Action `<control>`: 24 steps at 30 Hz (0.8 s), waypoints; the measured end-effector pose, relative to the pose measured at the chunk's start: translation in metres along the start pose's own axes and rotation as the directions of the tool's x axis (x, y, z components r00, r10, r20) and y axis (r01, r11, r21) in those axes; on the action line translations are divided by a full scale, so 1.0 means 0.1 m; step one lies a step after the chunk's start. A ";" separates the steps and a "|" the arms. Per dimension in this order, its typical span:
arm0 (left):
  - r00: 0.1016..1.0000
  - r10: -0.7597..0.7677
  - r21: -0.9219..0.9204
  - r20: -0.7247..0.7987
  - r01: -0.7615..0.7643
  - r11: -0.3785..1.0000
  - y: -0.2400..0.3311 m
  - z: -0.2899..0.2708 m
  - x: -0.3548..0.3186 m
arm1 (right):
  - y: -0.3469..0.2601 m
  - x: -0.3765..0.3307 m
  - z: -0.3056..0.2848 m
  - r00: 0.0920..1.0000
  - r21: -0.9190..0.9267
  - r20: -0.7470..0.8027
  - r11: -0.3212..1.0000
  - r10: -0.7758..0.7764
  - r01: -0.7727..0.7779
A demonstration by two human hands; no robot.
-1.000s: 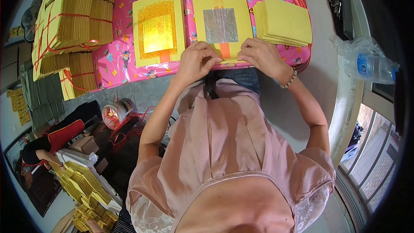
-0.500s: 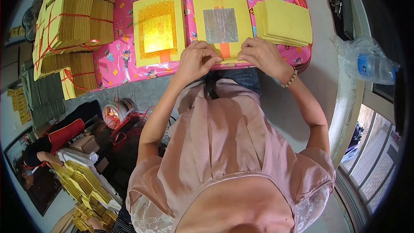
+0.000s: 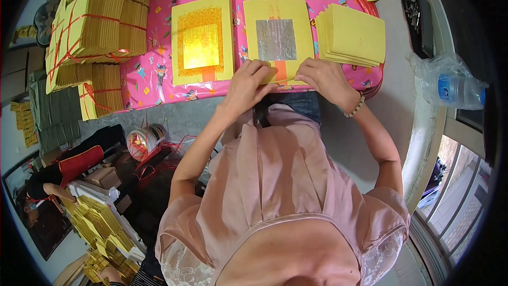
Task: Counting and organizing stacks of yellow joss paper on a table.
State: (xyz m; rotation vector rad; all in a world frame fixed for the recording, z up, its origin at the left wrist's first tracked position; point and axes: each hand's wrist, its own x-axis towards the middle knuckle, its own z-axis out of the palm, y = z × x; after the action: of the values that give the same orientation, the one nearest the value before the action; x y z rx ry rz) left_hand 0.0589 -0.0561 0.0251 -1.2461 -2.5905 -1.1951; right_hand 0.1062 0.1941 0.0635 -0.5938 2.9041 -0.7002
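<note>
A yellow paper sheet with a silver foil square and an orange strip lies at the table's near edge. My left hand pinches its near edge at the left corner, fingers bent and thumb inward. At the right corner, my right hand has its fingers closed on the same edge. The edge between them looks slightly turned up; the fingertips partly hide it. Left of my left hand lies another yellow sheet with a gold foil square. A fanned stack of folded yellow paper lies beyond my right hand.
Tall bundles of yellow paper tied with red string stand on the pink patterned tablecloth. A plastic bottle lies at the right. Below left are a bucket and a co-worker's arm by more yellow paper.
The view has shifted slightly, so the table sits lower in the picture. Both hands stay at the sheet's near edge; the left hand has shifted a little along with its thumb.
</note>
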 end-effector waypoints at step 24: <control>0.986 0.112 0.208 -0.120 -0.086 0.974 0.14 0.07 0.51 | 0.42 1.18 -0.65 0.993 0.038 -0.039 0.994 0.108 -0.107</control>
State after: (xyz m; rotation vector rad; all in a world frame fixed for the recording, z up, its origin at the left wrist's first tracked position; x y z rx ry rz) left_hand 0.0357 -0.0134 0.0457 -1.1976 -2.4515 -0.9354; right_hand -0.0284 0.2095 0.1017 -0.4204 2.9280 -0.7574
